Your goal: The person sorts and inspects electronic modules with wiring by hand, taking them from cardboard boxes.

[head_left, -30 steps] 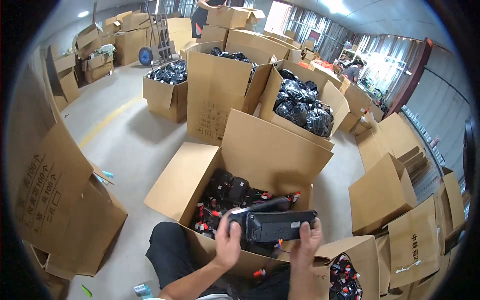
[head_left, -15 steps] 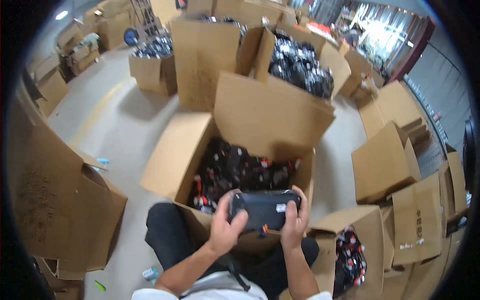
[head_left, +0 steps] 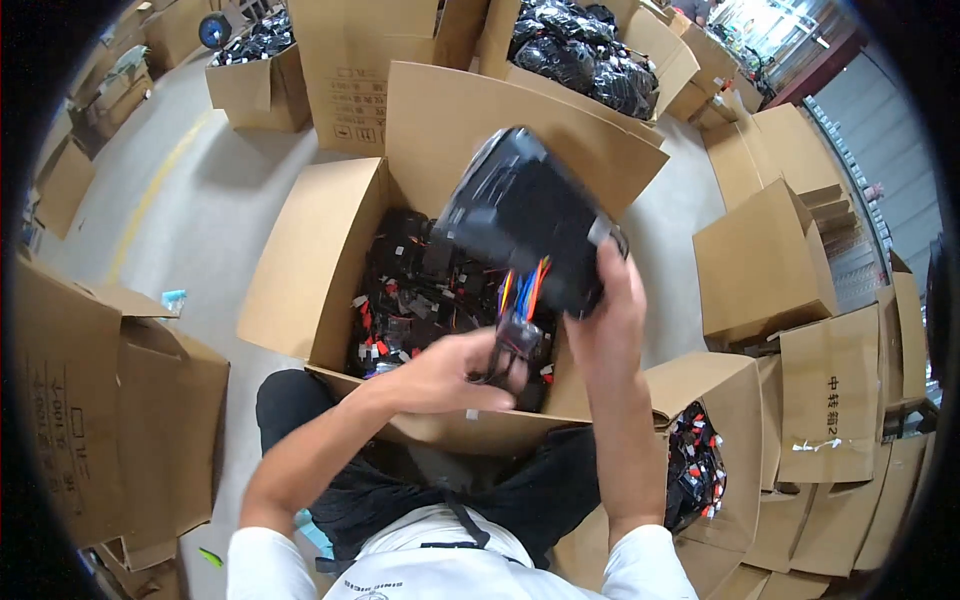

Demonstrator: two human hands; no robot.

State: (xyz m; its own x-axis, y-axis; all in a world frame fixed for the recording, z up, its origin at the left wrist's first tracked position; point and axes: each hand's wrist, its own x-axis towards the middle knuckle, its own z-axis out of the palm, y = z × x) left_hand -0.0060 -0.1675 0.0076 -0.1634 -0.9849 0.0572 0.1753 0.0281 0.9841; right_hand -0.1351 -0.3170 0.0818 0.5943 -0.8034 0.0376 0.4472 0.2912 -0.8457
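Note:
My right hand (head_left: 610, 310) grips the lower right end of a flat black case (head_left: 545, 205), raised and tilted above an open carton (head_left: 312, 250). A bundle of coloured wires (head_left: 528, 290) hangs from the case's near side to a small black wired part (head_left: 520, 338). My left hand (head_left: 450, 372) is closed around that part and its dark leads; its exact kind is unclear. Inside the carton lie many black parts with red and white connectors (head_left: 400, 300). The case is blurred by motion.
Beside my right knee, a smaller carton (head_left: 715, 375) holds wired black parts. Behind the middle carton, another box holds black plastic-wrapped bundles (head_left: 580, 60). Tall cartons (head_left: 150, 400) stand on the left, and empty-looking cartons (head_left: 760, 265) line the right.
The case was level in both hands; now my right hand alone holds it, higher and tilted. My left hand has let go of it and moved to the hanging wires. The view has shifted.

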